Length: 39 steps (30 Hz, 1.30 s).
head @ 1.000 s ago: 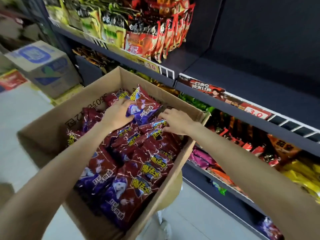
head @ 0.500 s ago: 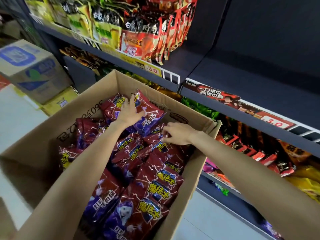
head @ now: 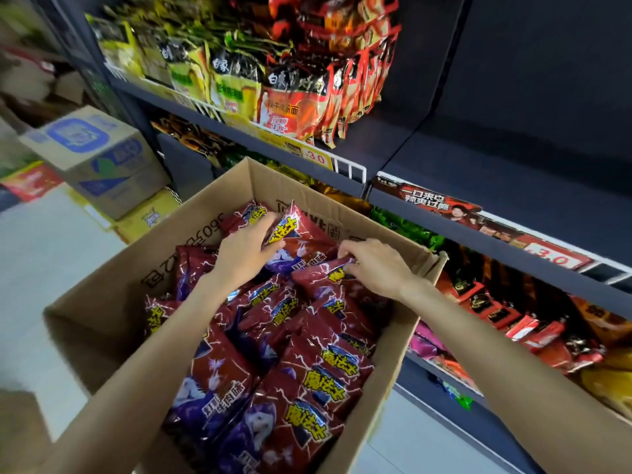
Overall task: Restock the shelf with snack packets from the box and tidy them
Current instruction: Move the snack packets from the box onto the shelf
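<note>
Snack packets (head: 307, 340), dark red and purple, fill the open cardboard box (head: 102, 323) that sits low in the head view, its far wall at about 12 o'clock from the pile and just in front of the shelves. Compared with half a second ago, the left hand (head: 244, 253) has closed further onto the raised packet (head: 301, 234) standing at the far end of the pile: its fingers now curl over the packet's upper left edge instead of lying flatter on it. The right hand (head: 376, 268), at 3 o'clock from the left one, has drawn its fingers together and pinches the top seam of a neighbouring packet (head: 328, 273), where a moment earlier it only rested on the heap. Both hands have thus gone from sorting to gripping, which I read as the start of a lift. The empty dark shelf (head: 533, 186) lies at about 2 o'clock from the box, above a price strip (head: 547, 260), and looks the likely place for them; nothing from the box has reached it yet. Rows of noodle bags (head: 290, 104) crowd the shelf at 12 o'clock, and a second carton (head: 99, 159) stands on the floor at 10 o'clock.
</note>
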Available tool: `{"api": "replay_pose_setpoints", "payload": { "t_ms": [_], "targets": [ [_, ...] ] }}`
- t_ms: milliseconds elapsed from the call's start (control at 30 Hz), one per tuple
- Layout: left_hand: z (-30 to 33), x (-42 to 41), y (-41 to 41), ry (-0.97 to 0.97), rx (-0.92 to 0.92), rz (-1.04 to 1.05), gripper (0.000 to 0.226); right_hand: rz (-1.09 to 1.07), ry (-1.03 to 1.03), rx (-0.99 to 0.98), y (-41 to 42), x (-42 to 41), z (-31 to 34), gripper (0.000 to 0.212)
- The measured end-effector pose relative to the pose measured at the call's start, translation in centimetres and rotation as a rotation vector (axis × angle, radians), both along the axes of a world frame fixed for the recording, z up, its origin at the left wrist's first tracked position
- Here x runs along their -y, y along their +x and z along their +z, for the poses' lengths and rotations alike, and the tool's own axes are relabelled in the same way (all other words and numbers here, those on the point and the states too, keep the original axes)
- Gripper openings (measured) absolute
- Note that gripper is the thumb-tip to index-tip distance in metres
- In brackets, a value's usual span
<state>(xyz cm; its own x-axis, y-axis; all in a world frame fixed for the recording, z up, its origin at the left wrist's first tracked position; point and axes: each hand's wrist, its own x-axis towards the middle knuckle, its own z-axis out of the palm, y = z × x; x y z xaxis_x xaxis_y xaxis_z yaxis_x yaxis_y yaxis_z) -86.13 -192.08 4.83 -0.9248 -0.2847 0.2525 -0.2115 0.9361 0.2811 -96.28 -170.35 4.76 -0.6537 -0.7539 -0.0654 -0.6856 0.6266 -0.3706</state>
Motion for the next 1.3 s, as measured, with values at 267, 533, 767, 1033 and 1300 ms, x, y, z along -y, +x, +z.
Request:
{"api": "replay_pose_setpoints", "payload": {
  "t_ms": [267, 533, 767, 1033, 1300],
  "targets": [
    [8.2, -5.3, 1.9, 0.209, -0.356, 0.036, 0.046, -0.219, -0.692, 0.182, 1.5, -10.5, 9.7, 0.005],
    [12.6, -19.1, 0.0, -0.165, -0.446, -0.132, 0.044, -0.394, -0.991, 0.202, 4.8, -27.8, 13.0, 0.006],
    [15.1, -36.1, -3.5, -0.223, -0.662, -0.360, 0.039, -0.518, -1.053, -0.096, 9.0, -44.8, 15.5, 0.014],
    [15.4, -53.2, -9.8, 0.007, -0.588, -0.583, 0.036, -0.682, -0.907, -0.348, 10.1, -61.1, 18.2, 0.019],
    [15.0, -65.5, -15.0, 0.063, -0.571, -0.697, 0.036, -0.696, -0.586, -0.387, 2.6, -73.2, 14.4, 0.027]
  ]
}}
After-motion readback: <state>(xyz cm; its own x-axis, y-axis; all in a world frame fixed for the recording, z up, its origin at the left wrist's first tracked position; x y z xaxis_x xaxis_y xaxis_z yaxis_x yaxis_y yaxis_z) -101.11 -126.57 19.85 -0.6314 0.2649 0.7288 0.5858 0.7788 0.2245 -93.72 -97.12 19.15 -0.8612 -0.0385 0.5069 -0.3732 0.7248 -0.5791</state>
